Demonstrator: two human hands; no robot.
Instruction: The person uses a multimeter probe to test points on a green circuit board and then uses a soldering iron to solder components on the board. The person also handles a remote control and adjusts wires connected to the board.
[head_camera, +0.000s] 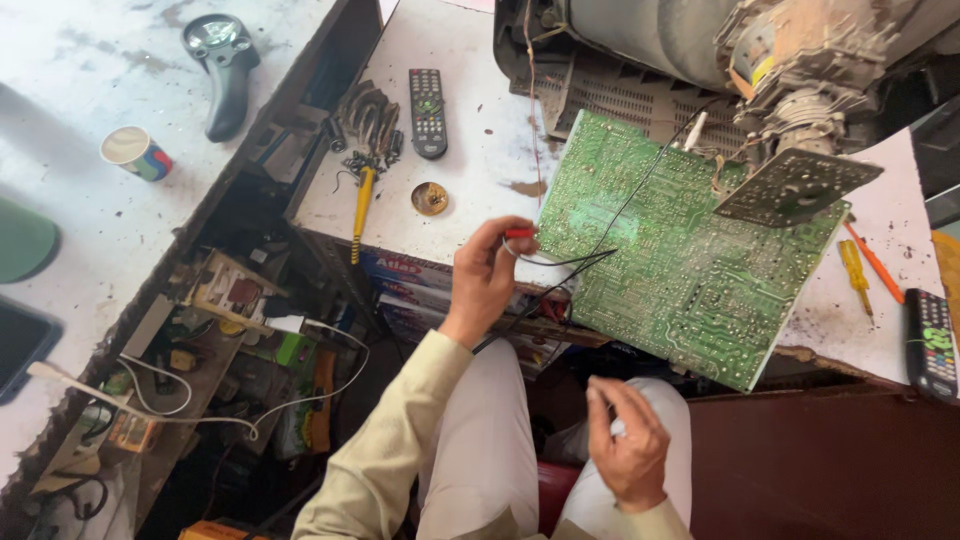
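My left hand is up by the edge of the white table, and its fingers pinch a small red probe. Thin black wires run from there across the big green circuit board. The board lies tilted, half on the table and half sticking out over my lap. The red tip is just beside the left edge of the board; I cannot tell if it touches. My right hand is low, over my knee, with the fingers curled together. Something small and pale may be in it, but I cannot tell what it is. Behind the board sits the open back of an old TV. On the table to my left lie a black remote, a yellow-handled tool and a little round tin. On my right are a yellow screwdriver and another remote. Far left, a paper cup stands on another white surface.
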